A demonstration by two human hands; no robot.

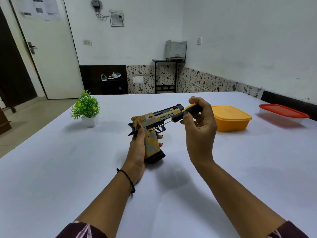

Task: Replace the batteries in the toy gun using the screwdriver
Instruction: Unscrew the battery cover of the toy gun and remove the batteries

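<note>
- Head view: left hand [137, 152] grips toy gun [152, 127] by its grip, held above the white table [68, 169], barrel pointing away.
- Right hand [199, 127] pinches screwdriver [185, 113] handle; tip meets the frame near the trigger.
- Orange container [231, 119] sits just beyond the right hand.

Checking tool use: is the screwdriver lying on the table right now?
No, the right hand holds the screwdriver in the air, its tip against the toy gun held by the left hand.
</note>
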